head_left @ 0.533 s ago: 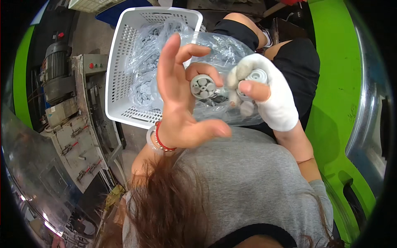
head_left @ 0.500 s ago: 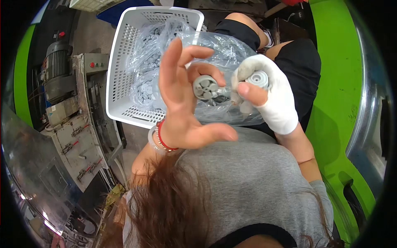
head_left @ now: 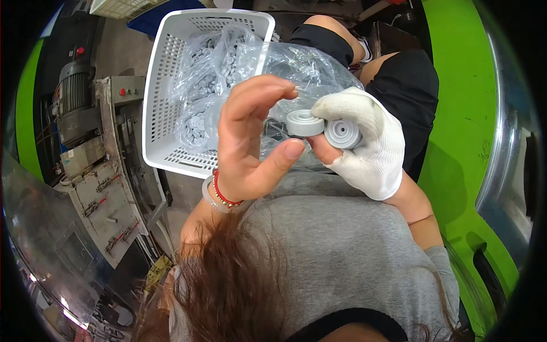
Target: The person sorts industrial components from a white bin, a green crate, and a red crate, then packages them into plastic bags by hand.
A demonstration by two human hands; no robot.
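Observation:
My left hand (head_left: 248, 137) is bare, with a red beaded bracelet and a pale bangle (head_left: 213, 196) at the wrist. Its fingers arch apart from the thumb and nothing sits between them. Just right of that gap, a light grey round plastic wheel-like part (head_left: 305, 123) is pinched at the fingertips of my right hand (head_left: 370, 142). That hand wears a white knit glove, its thumb tip bare. A second grey ringed round part (head_left: 342, 133) is tucked in the curl of the same hand, its concentric face showing.
A white perforated plastic basket (head_left: 152, 114) stands ahead to the left. Inside, a clear plastic bag (head_left: 219, 74) holds many small grey parts, and more clear film (head_left: 307, 65) spills over its right side. Green machine panels (head_left: 461, 114) flank my right; a motor (head_left: 77, 94) and metal cabinet (head_left: 105, 199) stand left.
The spoked wheel-like part at my left fingers has turned onto its side and is at my right fingertips. My left hand has lowered its raised finger and let go.

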